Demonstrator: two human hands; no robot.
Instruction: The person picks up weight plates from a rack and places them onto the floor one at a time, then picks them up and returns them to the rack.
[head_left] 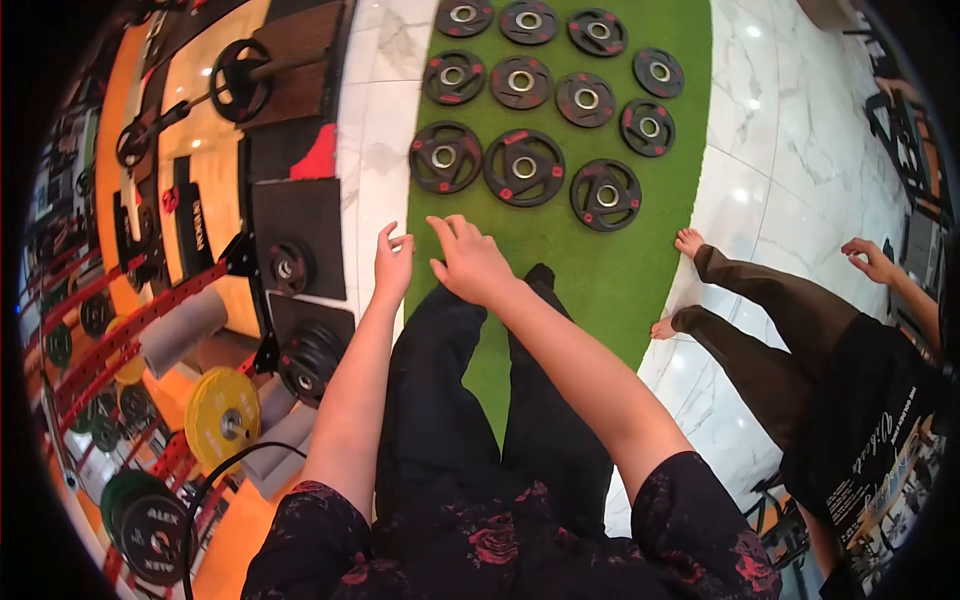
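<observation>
Several black weight plates with red marks and metal centre rings lie flat in rows on the green turf. My left hand [393, 265] hovers at the turf's left edge, its fingers loosely bent and apart, holding nothing. Close beside it, my right hand [468, 258] is in the air with fingers partly spread and nothing in them. The plates nearest to my hands are a left plate [421, 170], a larger middle plate [546, 184] and a right plate [630, 204]. Neither hand appears to touch a plate.
Another person [790, 330] stands barefoot on the white tiles [760, 180] at the right. To the left are a loaded barbell [210, 95], a red rack [120, 290], a yellow plate [205, 415] and stacked black plates [312, 362]. Green turf [640, 270] runs beneath my legs.
</observation>
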